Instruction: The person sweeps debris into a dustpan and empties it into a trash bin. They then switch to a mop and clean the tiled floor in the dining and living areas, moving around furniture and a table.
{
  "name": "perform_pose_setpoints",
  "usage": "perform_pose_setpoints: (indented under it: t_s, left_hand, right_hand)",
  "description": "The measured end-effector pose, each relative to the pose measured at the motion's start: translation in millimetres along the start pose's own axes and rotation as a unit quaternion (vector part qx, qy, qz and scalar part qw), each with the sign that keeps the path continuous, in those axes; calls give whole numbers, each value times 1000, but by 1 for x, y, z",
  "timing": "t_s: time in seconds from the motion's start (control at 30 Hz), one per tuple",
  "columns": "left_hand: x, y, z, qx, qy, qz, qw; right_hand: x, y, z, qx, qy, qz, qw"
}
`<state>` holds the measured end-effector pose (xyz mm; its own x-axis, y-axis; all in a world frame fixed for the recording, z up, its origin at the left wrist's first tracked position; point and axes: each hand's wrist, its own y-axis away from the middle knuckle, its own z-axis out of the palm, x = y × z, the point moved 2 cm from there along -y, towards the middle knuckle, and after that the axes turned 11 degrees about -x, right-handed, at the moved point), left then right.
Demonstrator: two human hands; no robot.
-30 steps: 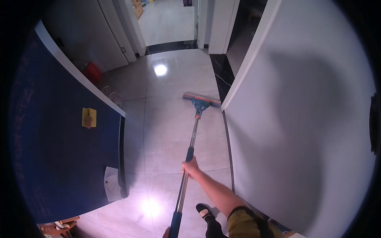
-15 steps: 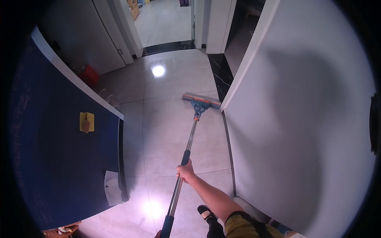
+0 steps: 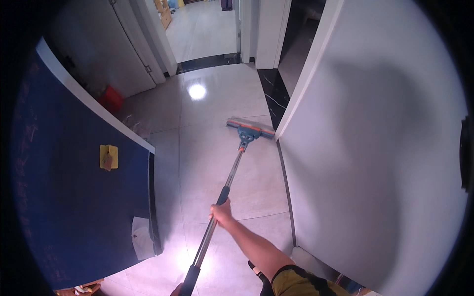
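Note:
A sponge mop [image 3: 250,131] with a grey-blue and orange head rests on the pale tiled floor [image 3: 212,172], its right end close to the foot of the right wall. From the head, its metal pole slants down toward me. My right hand [image 3: 221,212] is wrapped round the pole just below a dark sleeve partway along it. At the lower edge, only a bit of my left hand [image 3: 176,291] shows beside the dark grip at the pole's upper end. Its fingers are mostly hidden, though it appears closed on the pole.
A white wall [image 3: 316,172] runs along the right, beside a doorway with a black stone threshold [image 3: 273,93]. On the left stands a dark blue panel [image 3: 74,207] bearing a yellow holder [image 3: 108,157] and a paper sheet [image 3: 142,239]. Behind it sits a red container [image 3: 111,98].
Both hands and the near part of the pole have swung left. The mop head stays in nearly the same place, so the pole slants more. My foot shows less.

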<state>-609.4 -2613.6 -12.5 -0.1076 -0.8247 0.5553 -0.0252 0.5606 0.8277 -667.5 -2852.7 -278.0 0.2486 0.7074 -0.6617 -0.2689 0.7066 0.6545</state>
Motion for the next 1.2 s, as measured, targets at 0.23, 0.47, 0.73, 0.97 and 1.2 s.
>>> perform_pose_setpoints:
  t_s: [0.23, 0.47, 0.73, 0.97, 1.2]
  left_hand:
    - [39, -69, 8, 30, -88, 55, 994]
    - [18, -24, -10, 24, -53, 3, 998]
    - [26, -56, -5, 49, -78, 19, 996]
    - [12, -62, -4, 46, -172, 88, 980]
    - [23, -27, -21, 31, -103, 17, 994]
  right_hand:
    - [-49, -87, -35, -57, -1, -54, 997]
    - [-9, -41, -7, -52, -27, -40, 998]
    - [-32, -79, -20, -81, -26, -41, 996]
    - [-30, -71, -26, -64, -14, -25, 998]
    - [-14, -43, 5, -57, -64, -63, 994]
